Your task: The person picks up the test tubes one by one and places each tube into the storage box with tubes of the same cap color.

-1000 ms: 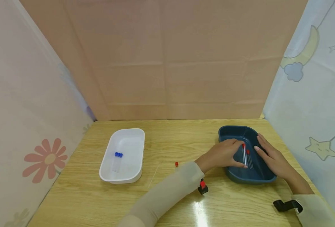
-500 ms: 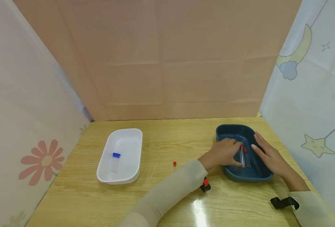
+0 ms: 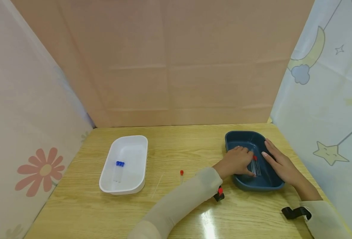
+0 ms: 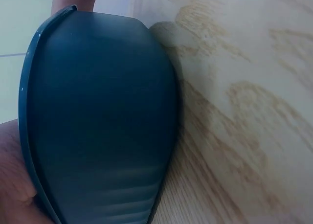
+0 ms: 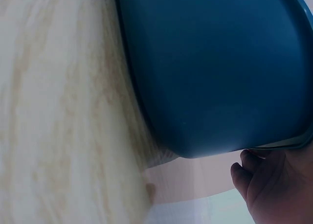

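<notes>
Inside the dark blue tub [image 3: 244, 188] lie clear test tubes with red caps [image 3: 258, 167], side by side. My left hand [image 3: 237, 161] reaches over the tub's left side and pinches a tube between thumb and fingers, hiding its cap. My right hand [image 3: 283, 166] grips the right rim, thumb on the inner side; in the right wrist view its fingers [image 5: 243, 172] curl outside the wall. The left wrist view is mostly filled by the tub's outer wall [image 4: 102, 97], with part of my left hand at the lower left.
Another red-capped test tube [image 3: 181, 177] lies on the wooden table [image 3: 176, 146], partly behind my left sleeve. A white tray [image 3: 134, 187] at the left holds several blue-capped tubes [image 3: 118, 171]. A thin pale streak [image 3: 158, 186] shows on the tabletop. Patterned cloth walls enclose the sides.
The tube in my left hand has shifted slightly to the right, up against the other in the tub; its cap is now hidden. The right hand keeps its place on the rim.
</notes>
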Motion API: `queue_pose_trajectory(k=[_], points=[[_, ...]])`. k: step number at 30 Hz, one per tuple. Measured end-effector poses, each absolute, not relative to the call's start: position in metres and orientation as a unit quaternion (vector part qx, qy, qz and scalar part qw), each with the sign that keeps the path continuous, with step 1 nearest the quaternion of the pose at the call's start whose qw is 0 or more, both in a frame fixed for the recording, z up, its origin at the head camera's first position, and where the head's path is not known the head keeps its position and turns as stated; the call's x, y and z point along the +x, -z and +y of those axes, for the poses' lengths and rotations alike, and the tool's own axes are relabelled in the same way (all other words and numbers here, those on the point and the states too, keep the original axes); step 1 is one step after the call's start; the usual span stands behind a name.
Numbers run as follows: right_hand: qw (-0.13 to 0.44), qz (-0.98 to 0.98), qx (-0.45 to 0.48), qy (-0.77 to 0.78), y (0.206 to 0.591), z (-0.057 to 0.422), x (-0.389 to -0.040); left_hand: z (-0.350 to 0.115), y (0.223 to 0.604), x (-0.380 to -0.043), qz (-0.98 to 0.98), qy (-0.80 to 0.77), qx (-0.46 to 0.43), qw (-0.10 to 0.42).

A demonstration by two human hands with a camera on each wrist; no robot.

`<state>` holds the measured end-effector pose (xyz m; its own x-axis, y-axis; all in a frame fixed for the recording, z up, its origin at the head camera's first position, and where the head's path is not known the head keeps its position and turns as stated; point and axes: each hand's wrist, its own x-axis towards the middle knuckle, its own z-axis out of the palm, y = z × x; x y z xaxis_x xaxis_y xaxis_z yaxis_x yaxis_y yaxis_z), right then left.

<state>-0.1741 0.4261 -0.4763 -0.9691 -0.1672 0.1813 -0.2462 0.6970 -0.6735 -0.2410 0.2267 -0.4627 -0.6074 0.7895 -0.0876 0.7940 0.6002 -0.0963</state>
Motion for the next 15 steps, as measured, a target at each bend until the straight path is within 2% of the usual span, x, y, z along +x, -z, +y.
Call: queue_pose_trajectory(k=[15], points=[[0.053, -0.92, 0.113, -0.371, 0.4755, 0.4244, -0.1741, 0.2352, 0.4663, -0.2428, 0.894, 0.086, 0.439, 0.026]])
